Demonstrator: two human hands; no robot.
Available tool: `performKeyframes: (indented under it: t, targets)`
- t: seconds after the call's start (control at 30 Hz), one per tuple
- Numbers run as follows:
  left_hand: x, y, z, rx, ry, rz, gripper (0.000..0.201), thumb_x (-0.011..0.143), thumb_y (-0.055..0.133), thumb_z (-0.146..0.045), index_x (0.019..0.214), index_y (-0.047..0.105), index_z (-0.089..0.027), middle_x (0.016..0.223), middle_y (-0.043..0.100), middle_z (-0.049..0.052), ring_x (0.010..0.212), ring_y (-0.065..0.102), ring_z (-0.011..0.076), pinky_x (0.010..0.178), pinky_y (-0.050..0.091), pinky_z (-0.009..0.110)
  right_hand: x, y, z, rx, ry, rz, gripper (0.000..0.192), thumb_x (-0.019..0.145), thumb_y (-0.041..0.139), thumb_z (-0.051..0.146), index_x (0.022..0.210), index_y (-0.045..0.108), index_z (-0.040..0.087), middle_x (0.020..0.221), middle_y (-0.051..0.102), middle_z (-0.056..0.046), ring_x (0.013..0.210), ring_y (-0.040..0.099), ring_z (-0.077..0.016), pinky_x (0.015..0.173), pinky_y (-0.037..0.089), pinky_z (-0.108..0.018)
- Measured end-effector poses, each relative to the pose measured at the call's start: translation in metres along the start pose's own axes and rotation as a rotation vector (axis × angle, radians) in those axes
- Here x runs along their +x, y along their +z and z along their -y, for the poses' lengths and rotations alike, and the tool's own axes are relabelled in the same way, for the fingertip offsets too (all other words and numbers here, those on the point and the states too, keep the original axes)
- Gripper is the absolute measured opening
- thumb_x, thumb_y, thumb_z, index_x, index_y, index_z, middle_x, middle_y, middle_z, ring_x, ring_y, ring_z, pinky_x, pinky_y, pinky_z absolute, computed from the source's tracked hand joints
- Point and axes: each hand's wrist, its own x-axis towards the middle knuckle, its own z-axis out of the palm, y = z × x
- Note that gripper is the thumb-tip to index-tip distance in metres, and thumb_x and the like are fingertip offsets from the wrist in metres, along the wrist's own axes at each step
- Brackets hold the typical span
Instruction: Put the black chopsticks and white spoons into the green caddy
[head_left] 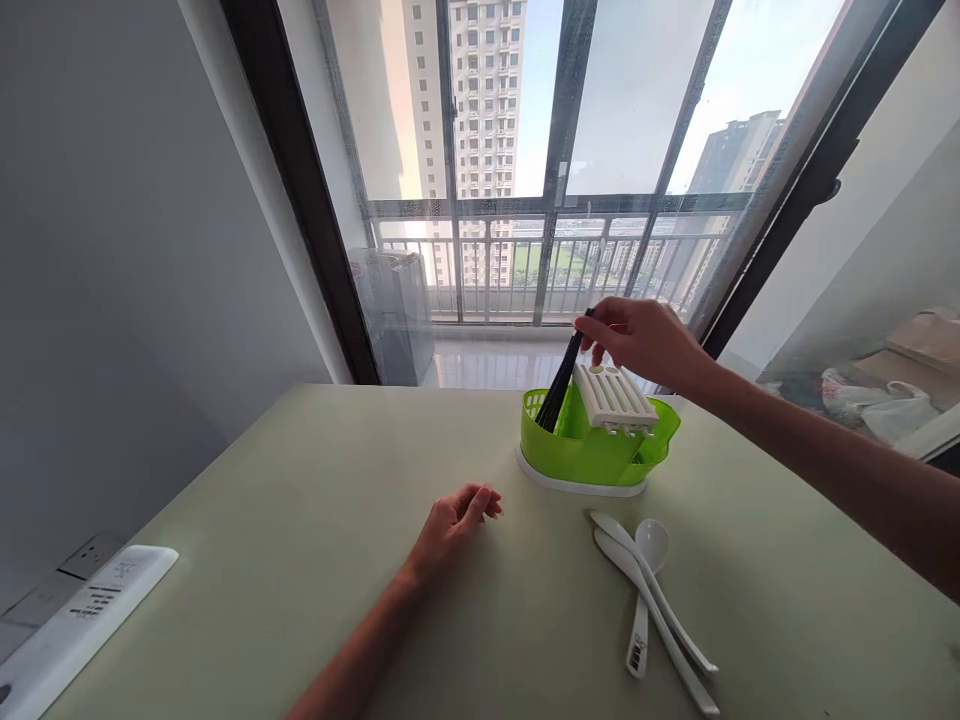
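Green holder (592,450) (black chopsticks (559,385), seemingly)

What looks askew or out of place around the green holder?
The white slotted lid sits tilted on the green holder, not seated flat. The right hand holds dark chopsticks leaning in it. Three white spoons lie loose, overlapping, on the table.

Table (300,560) w/ a cutlery holder (592,450) near its far edge, right of centre. Bundle of chopsticks (559,385) stands tilted in holder's left compartment; slotted insert (613,398) sits on top, to the right. Right hand (645,342) above the holder, fingers on chopstick tops. Left hand (454,520) rests on table, in front & left of holder. Three spoons (652,600) lie on table in front of holder, overlapping. Power strip (75,625) at table's near-left edge. Window (540,150) behind table.
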Motion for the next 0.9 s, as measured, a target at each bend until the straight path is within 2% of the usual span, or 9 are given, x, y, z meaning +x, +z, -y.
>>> performKeyframes:
  t: [0.3,0.47,0.57,0.63,0.7,0.9]
  targets:
    - [-0.001,0.000,0.000,-0.002,0.000,0.010,0.047,0.100,0.046,-0.058,0.096,0.073,-0.019,0.090,0.073,0.004,0.087,0.064,0.0187,0.083,0.050,0.029,0.019,0.035,-0.034,0.004,-0.005,0.150,0.028,0.096,0.058,0.042,0.080,0.065,0.019,0.075,0.077,-0.003,0.057,0.071,-0.0156,0.062,0.055,-0.030]
    - [0.000,0.000,0.000,0.004,-0.005,0.013,0.048,0.100,0.046,-0.058,0.096,0.073,-0.019,0.089,0.073,0.004,0.085,0.064,0.0182,0.082,0.050,0.028,0.024,0.042,-0.040,-0.025,0.007,0.144,0.028,0.097,0.057,0.040,0.081,0.065,0.019,0.076,0.078,-0.003,0.057,0.072,-0.0156,0.064,0.055,-0.029]
    - [0.000,0.000,0.000,0.010,-0.005,0.017,0.049,0.099,0.045,-0.059,0.095,0.073,-0.019,0.089,0.073,0.005,0.085,0.064,0.0184,0.082,0.050,0.029,0.024,0.041,-0.036,-0.093,0.009,0.058,0.022,0.096,0.059,0.039,0.099,0.067,0.018,0.076,0.078,-0.003,0.056,0.072,-0.0164,0.069,0.055,-0.032]
    - [0.000,-0.001,-0.001,0.015,-0.006,0.017,0.050,0.099,0.045,-0.060,0.096,0.073,-0.019,0.089,0.073,0.005,0.085,0.064,0.0188,0.082,0.050,0.029,0.020,0.037,-0.030,-0.137,0.004,-0.016,0.032,0.095,0.060,0.039,0.118,0.062,0.016,0.080,0.079,-0.003,0.059,0.072,-0.0179,0.069,0.055,-0.033]
    - [0.000,-0.001,-0.001,0.018,-0.010,0.019,0.050,0.099,0.045,-0.060,0.096,0.073,-0.019,0.089,0.073,0.005,0.085,0.064,0.0192,0.083,0.050,0.030,0.013,0.033,-0.022,-0.158,-0.018,-0.053,0.041,0.096,0.059,0.040,0.129,0.056,0.015,0.083,0.080,-0.004,0.060,0.073,-0.0189,0.067,0.054,-0.033]
    - [0.000,0.000,-0.005,0.021,-0.025,0.011,0.048,0.099,0.046,-0.060,0.094,0.073,-0.020,0.090,0.074,0.005,0.086,0.065,0.0194,0.084,0.051,0.030,-0.027,0.020,0.002,-0.196,-0.196,0.035,0.032,0.099,0.052,0.043,0.119,0.063,0.021,0.089,0.079,-0.003,0.059,0.070,-0.0157,0.061,0.049,-0.029]
